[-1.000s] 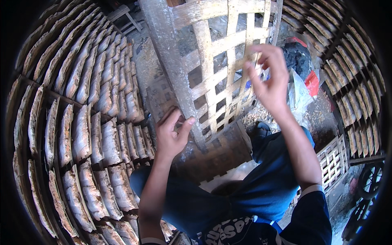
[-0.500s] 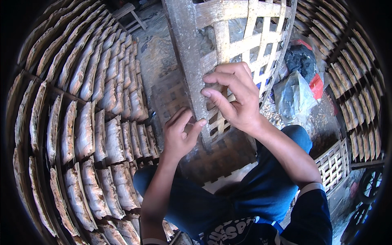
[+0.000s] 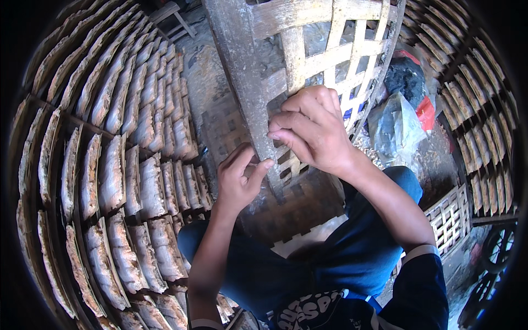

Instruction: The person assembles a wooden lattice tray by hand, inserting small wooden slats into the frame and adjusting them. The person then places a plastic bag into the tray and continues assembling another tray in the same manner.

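Your right hand (image 3: 313, 129) has come down from the upper slats of the woven bamboo lattice tray (image 3: 324, 60) to its lower left edge, fingers pinched on a strip; your left hand (image 3: 237, 179) pinches alongside the frame.

Two bare hands show: the left hand (image 3: 237, 179) at centre and the right hand (image 3: 311, 129) just above it. One woven lattice tray of pale bamboo strips (image 3: 308, 60) fills the upper centre. Stacked rows of similar trays, too many to count, line the left (image 3: 110, 181) and right edges.
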The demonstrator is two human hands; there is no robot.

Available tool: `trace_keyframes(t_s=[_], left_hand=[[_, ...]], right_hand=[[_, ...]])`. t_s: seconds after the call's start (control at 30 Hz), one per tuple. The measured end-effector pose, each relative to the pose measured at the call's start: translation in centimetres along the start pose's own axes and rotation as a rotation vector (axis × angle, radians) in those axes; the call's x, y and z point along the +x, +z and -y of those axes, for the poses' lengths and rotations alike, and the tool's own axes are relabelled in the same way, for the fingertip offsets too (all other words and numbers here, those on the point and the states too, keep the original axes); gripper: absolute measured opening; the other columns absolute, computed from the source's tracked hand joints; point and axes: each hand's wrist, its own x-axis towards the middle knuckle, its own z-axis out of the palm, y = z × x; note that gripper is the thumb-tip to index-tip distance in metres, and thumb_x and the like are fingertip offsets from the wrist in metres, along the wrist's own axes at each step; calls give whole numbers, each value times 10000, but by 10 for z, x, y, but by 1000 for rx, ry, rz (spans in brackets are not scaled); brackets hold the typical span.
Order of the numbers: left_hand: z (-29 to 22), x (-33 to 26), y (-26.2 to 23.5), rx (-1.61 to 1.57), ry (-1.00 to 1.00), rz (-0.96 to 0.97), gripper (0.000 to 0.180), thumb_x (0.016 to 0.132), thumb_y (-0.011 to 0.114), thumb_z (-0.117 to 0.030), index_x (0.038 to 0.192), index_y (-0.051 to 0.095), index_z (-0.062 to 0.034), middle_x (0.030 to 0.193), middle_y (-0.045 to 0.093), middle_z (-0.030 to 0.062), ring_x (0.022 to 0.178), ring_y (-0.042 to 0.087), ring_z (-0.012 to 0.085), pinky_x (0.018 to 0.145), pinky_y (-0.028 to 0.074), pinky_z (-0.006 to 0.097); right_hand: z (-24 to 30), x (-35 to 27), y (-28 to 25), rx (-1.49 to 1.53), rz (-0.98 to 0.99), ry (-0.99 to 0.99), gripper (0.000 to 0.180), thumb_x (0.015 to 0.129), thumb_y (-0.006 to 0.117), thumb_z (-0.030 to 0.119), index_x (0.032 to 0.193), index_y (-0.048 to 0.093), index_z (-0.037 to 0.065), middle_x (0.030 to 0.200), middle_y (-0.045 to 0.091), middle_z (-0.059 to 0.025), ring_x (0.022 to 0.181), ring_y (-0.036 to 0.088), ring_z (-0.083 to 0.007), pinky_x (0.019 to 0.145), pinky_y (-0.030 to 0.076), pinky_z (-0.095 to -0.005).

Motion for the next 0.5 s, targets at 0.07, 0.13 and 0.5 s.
trace_keyframes(t_s=[0.07, 0.13, 0.5], left_hand=[[0, 1, 3, 1, 12, -2, 211, 873, 755, -75, 1038, 665, 21, 884, 664, 136, 732, 665, 250, 682, 527, 354], [0, 0, 4, 3, -4, -13, 200, 871, 751, -63, 1033, 668, 20, 881, 664, 134, 729, 663, 242, 679, 524, 346], [16, -6, 9, -88, -94, -42, 163, 885, 719, -43, 1023, 674, 30, 881, 686, 118, 726, 661, 199, 682, 518, 306]], right_hand=[[0, 2, -4, -37, 4, -13, 142, 837, 776, 221, 928, 700, 142, 953, 599, -19, 928, 555, -221, 828, 371, -354], [-2, 2, -10, 0, 27, -8, 149, 819, 757, 177, 914, 648, 141, 977, 598, -15, 949, 539, -232, 833, 365, -372], [-151, -81, -146, -90, -413, 795, 376, 914, 718, 57, 1250, 558, 1, 1185, 672, -135, 1074, 648, -183, 889, 520, -311]])
